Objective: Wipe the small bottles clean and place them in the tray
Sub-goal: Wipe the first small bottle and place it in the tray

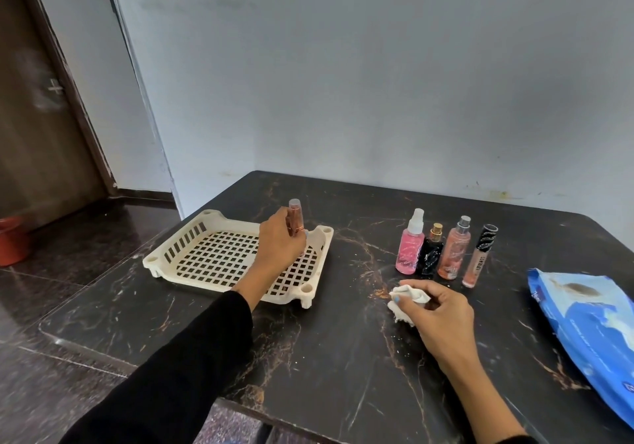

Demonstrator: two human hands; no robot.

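My left hand [279,242] grips a small copper-pink bottle [295,217] upright over the far right part of the cream slotted tray [192,254]. My right hand [437,309] holds a crumpled white wipe [406,303] just above the dark marble table. To the right of the tray stands a row of small bottles: a pink spray bottle [410,244], a black bottle with a gold cap [430,253], a peach spray bottle [454,251] and a lip gloss tube with a black cap [477,258].
A blue pack of wipes [590,333] lies at the table's right edge. The table [326,357] stands against a grey wall. Left of it are a dark floor, a red pot [13,241] and a brown door [37,107].
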